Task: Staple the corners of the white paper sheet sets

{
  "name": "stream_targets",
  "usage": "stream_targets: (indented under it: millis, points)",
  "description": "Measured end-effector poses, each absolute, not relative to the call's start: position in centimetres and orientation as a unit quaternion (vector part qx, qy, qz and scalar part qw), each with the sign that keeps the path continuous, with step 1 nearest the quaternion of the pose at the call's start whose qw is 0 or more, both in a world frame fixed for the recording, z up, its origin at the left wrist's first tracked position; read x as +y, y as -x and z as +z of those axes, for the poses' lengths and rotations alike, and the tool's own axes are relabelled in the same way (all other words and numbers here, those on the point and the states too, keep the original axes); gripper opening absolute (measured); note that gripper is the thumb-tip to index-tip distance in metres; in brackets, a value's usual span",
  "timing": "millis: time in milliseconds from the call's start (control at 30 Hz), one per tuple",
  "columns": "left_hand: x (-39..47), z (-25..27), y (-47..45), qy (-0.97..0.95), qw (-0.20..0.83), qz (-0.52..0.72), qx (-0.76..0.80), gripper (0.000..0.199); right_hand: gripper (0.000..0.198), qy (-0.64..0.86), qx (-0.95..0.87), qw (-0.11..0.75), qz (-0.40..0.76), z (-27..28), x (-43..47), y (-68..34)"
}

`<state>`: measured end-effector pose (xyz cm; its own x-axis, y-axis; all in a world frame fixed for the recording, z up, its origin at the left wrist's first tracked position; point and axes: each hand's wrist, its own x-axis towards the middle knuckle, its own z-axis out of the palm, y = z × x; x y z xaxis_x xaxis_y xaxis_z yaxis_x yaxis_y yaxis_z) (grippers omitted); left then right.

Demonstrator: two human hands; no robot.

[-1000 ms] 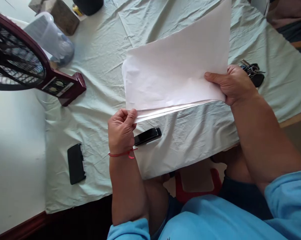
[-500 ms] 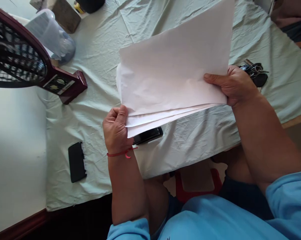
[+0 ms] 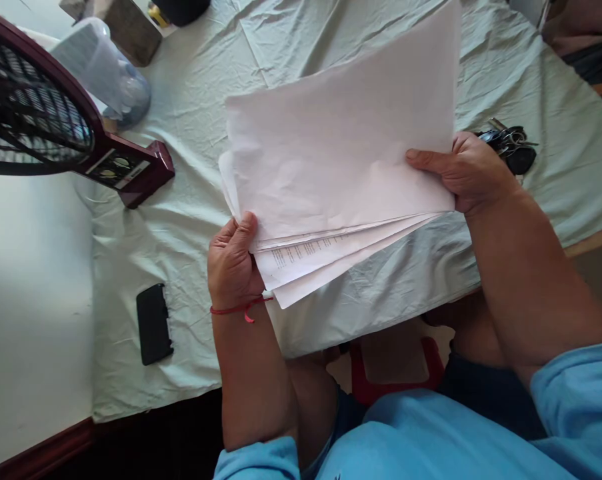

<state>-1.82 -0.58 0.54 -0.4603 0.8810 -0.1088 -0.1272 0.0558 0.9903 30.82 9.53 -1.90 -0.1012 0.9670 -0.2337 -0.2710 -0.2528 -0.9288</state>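
Note:
Between my two hands I hold several white sheets of paper (image 3: 341,147) above the cloth-covered table. My left hand (image 3: 233,260), with a red string at the wrist, pinches their lower left corner between thumb and fingers. My right hand (image 3: 473,173) grips the right edge, its thumb on top and the fingers out of sight beneath. The top sheet is blank on this side. Lower sheets fan out toward me along the near edge, and one printed page (image 3: 305,257) shows lines of text too small to read.
A dark red fan (image 3: 135,173) stands at the left. Behind it sits a clear plastic container (image 3: 105,73) by a brown block (image 3: 125,30). A black phone case (image 3: 154,325) lies front left, a bunch of keys (image 3: 513,147) right. The pale green tablecloth (image 3: 191,220) is wrinkled.
The lower sheets have fanned out farther toward me at the left, uncovering more printed text. They now cover the black object that lay under them. The top sheet has shifted slightly left.

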Motion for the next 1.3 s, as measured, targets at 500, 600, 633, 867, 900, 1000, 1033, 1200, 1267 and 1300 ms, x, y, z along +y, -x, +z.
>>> stream_targets:
  millis: [500,600,633,867,900,1000,1033,1200,1267,1300]
  points:
    - [-0.8,0.3,1.6,-0.319,0.433,0.622,0.569,0.050,0.046,0.472,-0.377,0.512,0.611,-2.2,9.9,-31.1]
    - [-0.7,0.0,1.7,-0.321,0.421,0.631,0.567,0.045,0.049,0.461,-0.390,0.516,0.608,-2.5,10.0,-31.4]
    - [-0.6,-0.1,1.9,-0.322,0.411,0.631,0.573,0.045,0.051,0.457,-0.395,0.513,0.610,-2.6,10.0,-31.5]
    - [0.0,-1.7,4.0,-0.378,0.327,0.619,0.605,0.056,0.060,0.435,-0.425,0.528,0.593,-2.3,9.6,-31.3]
    - [0.1,-1.8,4.2,-0.385,0.317,0.619,0.607,0.055,0.058,0.424,-0.434,0.532,0.590,-2.3,9.6,-31.1]
    - [0.3,-1.8,4.5,-0.384,0.290,0.632,0.608,0.052,0.049,0.393,-0.461,0.540,0.584,-2.4,9.4,-30.7]
    - [0.4,-1.8,4.5,-0.382,0.280,0.638,0.607,0.051,0.045,0.383,-0.470,0.544,0.580,-2.4,9.3,-30.6]
    - [0.6,-1.4,5.0,-0.388,0.251,0.642,0.612,0.045,0.038,0.378,-0.478,0.564,0.557,-2.1,9.0,-29.9]
    - [0.6,-1.3,5.1,-0.398,0.250,0.642,0.606,0.040,0.039,0.396,-0.471,0.559,0.556,-1.7,8.8,-29.9]
    - [0.5,-1.3,5.1,-0.402,0.251,0.643,0.602,0.039,0.039,0.406,-0.470,0.550,0.558,-1.5,8.6,-30.0]
